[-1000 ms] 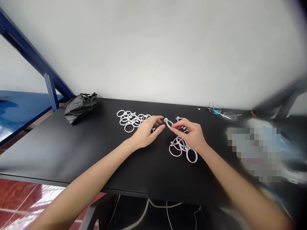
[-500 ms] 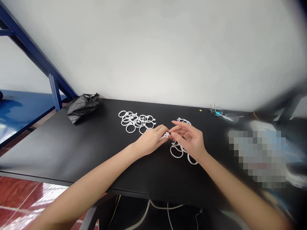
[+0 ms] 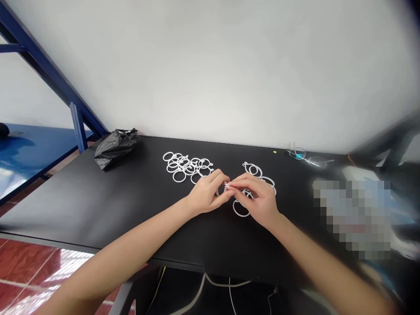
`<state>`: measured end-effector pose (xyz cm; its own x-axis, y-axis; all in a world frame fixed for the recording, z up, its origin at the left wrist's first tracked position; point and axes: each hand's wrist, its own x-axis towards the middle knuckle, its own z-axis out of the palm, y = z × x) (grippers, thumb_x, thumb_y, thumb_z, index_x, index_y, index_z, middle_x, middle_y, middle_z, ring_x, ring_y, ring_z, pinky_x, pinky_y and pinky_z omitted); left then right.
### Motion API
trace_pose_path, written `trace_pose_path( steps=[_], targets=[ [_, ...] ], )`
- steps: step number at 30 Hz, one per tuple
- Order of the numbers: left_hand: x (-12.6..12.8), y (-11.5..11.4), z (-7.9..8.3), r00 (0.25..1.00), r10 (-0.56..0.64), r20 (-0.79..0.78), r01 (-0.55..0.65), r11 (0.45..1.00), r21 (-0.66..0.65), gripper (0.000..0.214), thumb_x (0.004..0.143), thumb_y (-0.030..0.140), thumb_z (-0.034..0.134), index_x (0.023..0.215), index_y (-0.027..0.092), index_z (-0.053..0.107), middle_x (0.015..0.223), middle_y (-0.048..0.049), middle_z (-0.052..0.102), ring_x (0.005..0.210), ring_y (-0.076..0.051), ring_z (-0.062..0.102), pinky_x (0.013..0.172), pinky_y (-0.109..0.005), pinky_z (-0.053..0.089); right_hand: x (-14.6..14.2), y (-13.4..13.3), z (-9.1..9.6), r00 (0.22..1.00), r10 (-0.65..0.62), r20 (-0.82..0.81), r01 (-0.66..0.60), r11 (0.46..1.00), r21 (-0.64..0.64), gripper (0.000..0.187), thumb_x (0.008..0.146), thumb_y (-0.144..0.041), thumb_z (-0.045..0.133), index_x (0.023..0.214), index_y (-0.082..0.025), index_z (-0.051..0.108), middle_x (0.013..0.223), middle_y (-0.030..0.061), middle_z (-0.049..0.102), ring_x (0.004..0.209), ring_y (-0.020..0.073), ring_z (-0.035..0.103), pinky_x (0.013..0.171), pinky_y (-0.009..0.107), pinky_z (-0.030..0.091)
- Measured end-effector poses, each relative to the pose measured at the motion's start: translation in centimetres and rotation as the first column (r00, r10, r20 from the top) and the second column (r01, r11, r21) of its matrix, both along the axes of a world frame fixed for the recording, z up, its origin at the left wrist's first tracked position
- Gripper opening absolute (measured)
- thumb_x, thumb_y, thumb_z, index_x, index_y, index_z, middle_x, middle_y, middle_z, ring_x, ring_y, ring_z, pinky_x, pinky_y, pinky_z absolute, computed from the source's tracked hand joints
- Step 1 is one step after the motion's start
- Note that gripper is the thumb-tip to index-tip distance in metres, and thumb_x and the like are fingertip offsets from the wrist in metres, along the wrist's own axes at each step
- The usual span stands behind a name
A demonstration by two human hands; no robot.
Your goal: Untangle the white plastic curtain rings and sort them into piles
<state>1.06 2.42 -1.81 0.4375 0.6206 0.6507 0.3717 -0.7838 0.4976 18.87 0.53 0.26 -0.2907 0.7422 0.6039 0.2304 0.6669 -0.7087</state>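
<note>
Both my hands meet over the middle of a black table (image 3: pixel 98 205). My left hand (image 3: pixel 208 192) and my right hand (image 3: pixel 256 197) are closed, pinching one small white plastic ring (image 3: pixel 227 187) between their fingertips. A heap of white rings (image 3: pixel 187 166) lies just beyond my left hand. A second group of white rings (image 3: pixel 254 171) lies behind and under my right hand, with one ring (image 3: pixel 241 209) showing at its near side.
A crumpled black plastic bag (image 3: pixel 114 146) sits at the table's far left. Eyeglasses (image 3: pixel 306 157) lie by the white wall at far right. A blurred patch (image 3: pixel 352 214) covers the right. Blue metal framing (image 3: pixel 49 74) stands left; cables (image 3: pixel 210 288) hang below the front edge.
My hands drew together and slightly toward me. The ring that my right hand held alone is now pinched by both hands, and my left hand has closed on it.
</note>
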Motion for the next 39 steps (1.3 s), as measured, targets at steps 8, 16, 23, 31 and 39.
trace_pose_path(
  steps=[8, 16, 23, 31, 39],
  targets=[
    [-0.7, 0.4, -0.2, 0.981, 0.030, -0.190, -0.005, 0.992, 0.130, 0.048, 0.102, 0.048, 0.022, 0.099, 0.014, 0.057, 0.088, -0.0094, 0.059, 0.068, -0.015, 0.057, 0.057, -0.024, 0.048, -0.2, -0.5, 0.1, 1.000, 0.017, -0.006, -0.017, 1.000, -0.022, 0.008, 0.088, -0.020, 0.063, 0.090, -0.023, 0.070, 0.081, 0.0036, 0.071, 0.070, 0.0177, 0.068, 0.061, 0.031, 0.056],
    [-0.8, 0.6, -0.3, 0.968, 0.048, -0.246, -0.004, 0.984, 0.176, 0.052, 0.103, 0.044, 0.017, 0.095, 0.014, 0.058, 0.086, -0.0100, 0.061, 0.068, -0.015, 0.058, 0.056, -0.023, 0.047, -0.2, -0.2, -0.6, 0.999, 0.019, -0.033, -0.022, 0.995, -0.096, 0.009, 0.090, -0.024, 0.062, 0.085, -0.023, 0.069, 0.078, 0.0033, 0.070, 0.068, 0.0171, 0.066, 0.061, 0.030, 0.056],
    [-1.0, 0.9, 0.4, 0.956, 0.127, -0.263, -0.077, 0.979, 0.191, 0.050, 0.101, 0.052, 0.027, 0.095, 0.014, 0.059, 0.081, -0.0066, 0.060, 0.061, -0.013, 0.055, 0.052, -0.022, 0.042, 0.2, 0.4, 0.1, 0.993, -0.050, -0.106, 0.024, 0.971, -0.237, 0.009, 0.083, -0.029, 0.071, 0.089, -0.023, 0.072, 0.082, 0.0031, 0.072, 0.074, 0.0184, 0.070, 0.067, 0.032, 0.060],
    [-2.3, 3.2, -0.1, 0.848, 0.382, -0.368, -0.317, 0.921, 0.226, 0.037, 0.092, 0.051, 0.055, 0.085, 0.015, 0.061, 0.074, -0.0056, 0.062, 0.075, -0.019, 0.057, 0.052, -0.025, 0.037, 5.8, 5.5, -1.0, 0.850, -0.472, 0.233, 0.512, 0.845, -0.155, 0.022, 0.071, -0.031, 0.076, 0.089, -0.019, 0.072, 0.102, 0.0091, 0.072, 0.095, 0.0272, 0.068, 0.085, 0.046, 0.055],
    [-2.1, 2.7, 0.3, 0.684, 0.412, -0.603, -0.436, 0.893, 0.115, 0.028, 0.097, 0.040, 0.049, 0.098, 0.015, 0.062, 0.092, -0.0083, 0.066, 0.094, -0.023, 0.057, 0.058, -0.028, 0.043, 5.5, 5.6, -3.0, 0.773, -0.417, 0.478, 0.517, 0.851, -0.094, 0.018, 0.074, -0.034, 0.070, 0.087, -0.021, 0.070, 0.101, 0.0069, 0.071, 0.090, 0.0266, 0.066, 0.082, 0.043, 0.051]
  ],
)
